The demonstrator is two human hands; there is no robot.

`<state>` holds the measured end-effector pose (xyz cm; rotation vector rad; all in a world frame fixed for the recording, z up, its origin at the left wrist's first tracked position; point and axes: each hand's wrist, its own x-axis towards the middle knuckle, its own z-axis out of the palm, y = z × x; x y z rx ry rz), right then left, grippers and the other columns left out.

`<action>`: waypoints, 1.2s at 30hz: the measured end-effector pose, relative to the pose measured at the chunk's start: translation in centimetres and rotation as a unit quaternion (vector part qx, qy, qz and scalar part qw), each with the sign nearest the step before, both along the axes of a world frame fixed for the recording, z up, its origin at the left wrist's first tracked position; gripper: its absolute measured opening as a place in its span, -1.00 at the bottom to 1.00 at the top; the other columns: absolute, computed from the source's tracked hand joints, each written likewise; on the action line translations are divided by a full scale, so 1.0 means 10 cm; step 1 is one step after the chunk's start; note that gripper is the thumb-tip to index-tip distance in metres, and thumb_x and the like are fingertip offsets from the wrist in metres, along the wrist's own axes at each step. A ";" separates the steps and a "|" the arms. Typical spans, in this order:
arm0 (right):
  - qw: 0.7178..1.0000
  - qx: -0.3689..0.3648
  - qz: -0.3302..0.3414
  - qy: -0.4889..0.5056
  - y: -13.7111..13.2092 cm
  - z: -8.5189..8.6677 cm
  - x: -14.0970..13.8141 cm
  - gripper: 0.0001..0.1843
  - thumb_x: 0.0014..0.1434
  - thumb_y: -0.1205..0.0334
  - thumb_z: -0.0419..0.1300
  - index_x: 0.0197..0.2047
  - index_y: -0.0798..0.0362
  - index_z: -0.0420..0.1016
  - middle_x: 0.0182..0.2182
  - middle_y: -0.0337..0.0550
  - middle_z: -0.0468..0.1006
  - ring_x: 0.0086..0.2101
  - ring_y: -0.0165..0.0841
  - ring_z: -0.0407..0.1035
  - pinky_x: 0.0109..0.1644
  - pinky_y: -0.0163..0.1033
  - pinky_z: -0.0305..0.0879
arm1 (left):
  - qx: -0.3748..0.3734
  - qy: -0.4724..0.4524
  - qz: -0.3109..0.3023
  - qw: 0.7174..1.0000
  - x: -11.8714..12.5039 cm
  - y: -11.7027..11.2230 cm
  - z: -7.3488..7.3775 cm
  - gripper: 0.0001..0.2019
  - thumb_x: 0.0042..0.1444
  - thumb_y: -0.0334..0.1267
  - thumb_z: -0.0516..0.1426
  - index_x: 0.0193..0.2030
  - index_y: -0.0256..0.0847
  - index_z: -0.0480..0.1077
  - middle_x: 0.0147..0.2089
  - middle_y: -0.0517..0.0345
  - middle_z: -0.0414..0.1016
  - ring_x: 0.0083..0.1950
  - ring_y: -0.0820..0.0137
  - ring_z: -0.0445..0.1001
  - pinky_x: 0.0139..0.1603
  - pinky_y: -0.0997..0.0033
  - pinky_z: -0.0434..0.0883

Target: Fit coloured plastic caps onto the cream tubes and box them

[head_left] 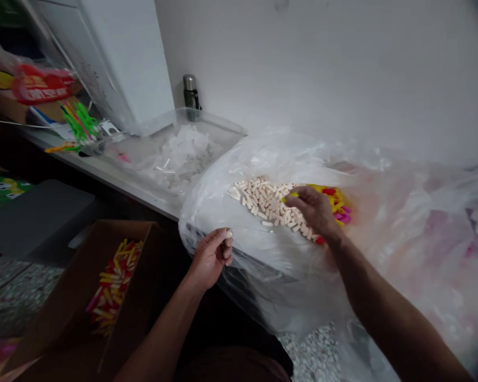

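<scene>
My left hand [212, 257] is closed over the near edge of the table, with a small white piece [228, 233] pinched between thumb and fingertip. Above a heap of small off-white sticks [265, 195], my right hand [313, 208] is closed on a small yellow piece [290, 196] at its fingertips. The exact kind of these pieces is too small to tell. Partly behind my right hand lie yellow, red and pink pieces [336, 201]. The sticks and coloured pieces lie on a clear plastic bag [366, 254] spread over the table.
A clear plastic tray [143, 132] with whitish translucent bits stands to the left, near a dark thermos [190, 95]. Below the table edge on the left is a cardboard box [59, 297] of yellow, red and white pieces. Green and orange plastic items [79, 122] lie farther left.
</scene>
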<state>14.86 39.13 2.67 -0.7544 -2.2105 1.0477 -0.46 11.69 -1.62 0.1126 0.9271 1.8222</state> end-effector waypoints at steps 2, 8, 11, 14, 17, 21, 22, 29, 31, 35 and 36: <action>0.987 -0.124 0.070 0.073 -0.44 0.03 -0.07 -0.68 0.19 -0.01 0.41 -0.09 0.00 0.58 -0.29 -0.18 0.64 -0.28 -0.30 0.51 -0.11 -0.16 0.46 | 0.000 -0.009 -0.008 1.000 0.04 0.04 0.01 -0.63 0.08 -0.04 0.42 -0.18 -0.28 0.50 -0.37 0.29 0.33 -0.53 0.62 0.24 -0.60 0.59 0.22; 0.968 -0.176 0.160 0.079 -1.13 -0.04 -0.24 -0.73 0.17 0.05 0.48 -0.11 -0.02 0.70 -0.29 -0.19 0.67 -0.32 -0.37 0.49 -0.20 -0.27 0.45 | 0.001 -0.007 -0.027 1.000 0.10 0.05 0.08 -0.62 0.11 0.01 0.40 -0.21 -0.27 0.48 -0.42 0.31 0.31 -0.56 0.64 0.19 -0.63 0.61 0.17; 0.966 -0.167 0.181 0.076 -1.16 -0.11 -0.25 -0.75 0.20 0.09 0.47 -0.08 -0.02 0.71 -0.30 -0.21 0.67 -0.33 -0.40 0.49 -0.20 -0.30 0.45 | -0.005 0.002 -0.024 1.000 0.10 0.01 0.08 -0.62 0.11 0.01 0.40 -0.25 -0.26 0.45 -0.43 0.32 0.31 -0.58 0.64 0.17 -0.65 0.62 0.15; 0.966 -0.158 0.192 0.068 -1.16 -0.14 -0.25 -0.76 0.20 0.10 0.47 -0.08 -0.04 0.72 -0.27 -0.20 0.69 -0.31 -0.39 0.51 -0.18 -0.29 0.46 | -0.010 0.004 -0.023 1.000 0.10 -0.02 0.06 -0.60 0.09 0.02 0.41 -0.28 -0.25 0.43 -0.44 0.33 0.31 -0.59 0.65 0.15 -0.66 0.62 0.14; 0.966 -0.154 0.200 0.054 -1.19 -0.11 -0.23 -0.77 0.21 0.09 0.47 -0.08 -0.04 0.72 -0.22 -0.18 0.70 -0.26 -0.37 0.54 -0.15 -0.28 0.48 | -0.013 -0.003 -0.022 1.000 0.11 -0.03 0.05 -0.59 0.08 0.04 0.42 -0.27 -0.24 0.41 -0.45 0.34 0.30 -0.60 0.65 0.14 -0.67 0.63 0.13; 0.966 -0.148 0.210 0.036 -1.21 -0.08 -0.20 -0.76 0.23 0.06 0.45 -0.07 -0.03 0.71 -0.20 -0.16 0.70 -0.25 -0.35 0.54 -0.13 -0.26 0.46 | -0.016 0.002 -0.025 1.000 0.11 -0.02 0.04 -0.55 0.05 0.07 0.43 -0.30 -0.24 0.39 -0.45 0.35 0.30 -0.60 0.66 0.12 -0.68 0.63 0.12; 0.965 -0.147 0.213 0.032 -1.21 -0.08 -0.20 -0.75 0.24 0.04 0.43 -0.07 -0.02 0.70 -0.22 -0.16 0.69 -0.26 -0.35 0.54 -0.14 -0.26 0.45 | -0.016 0.007 -0.025 1.000 0.12 -0.02 0.03 -0.55 0.05 0.08 0.42 -0.30 -0.24 0.39 -0.45 0.35 0.30 -0.60 0.66 0.12 -0.68 0.63 0.12; 0.976 -0.053 0.207 -0.043 -1.20 -0.02 -0.23 -0.62 0.34 -0.10 0.31 -0.29 0.07 0.59 -0.46 -0.24 0.53 -0.44 -0.42 0.35 -0.33 -0.31 0.23 | 0.004 0.145 0.023 0.989 0.15 -0.02 -0.07 -0.64 0.16 0.04 0.35 -0.22 -0.24 0.47 -0.46 0.31 0.32 -0.55 0.58 0.21 -0.59 0.56 0.29; 0.978 -0.068 0.187 -0.070 -1.24 -0.04 -0.24 -0.52 0.37 -0.15 0.24 -0.41 0.06 0.49 -0.55 -0.28 0.44 -0.50 -0.45 0.26 -0.39 -0.31 0.15 | -0.005 0.215 0.044 0.976 0.15 -0.02 -0.09 -0.66 0.20 0.03 0.31 -0.17 -0.24 0.50 -0.44 0.28 0.36 -0.53 0.55 0.28 -0.55 0.51 0.35; 0.954 -0.233 0.166 -0.092 -1.36 -0.14 -0.27 -0.33 0.42 -0.28 0.05 -0.58 0.01 0.26 -0.71 -0.33 0.27 -0.63 -0.46 0.15 -0.46 -0.30 0.13 | -0.038 0.342 0.062 0.937 0.16 -0.06 -0.11 -0.70 0.29 -0.02 0.24 -0.08 -0.23 0.55 -0.43 0.25 0.42 -0.51 0.49 0.37 -0.47 0.47 0.39; 0.942 -0.276 0.166 -0.093 -1.38 -0.18 -0.27 -0.32 0.42 -0.30 0.03 -0.60 -0.01 0.22 -0.73 -0.35 0.22 -0.66 -0.46 0.12 -0.49 -0.29 0.12 | -0.044 0.372 0.062 0.925 0.16 -0.08 -0.11 -0.72 0.31 -0.04 0.22 -0.06 -0.23 0.55 -0.45 0.25 0.42 -0.50 0.49 0.39 -0.44 0.47 0.39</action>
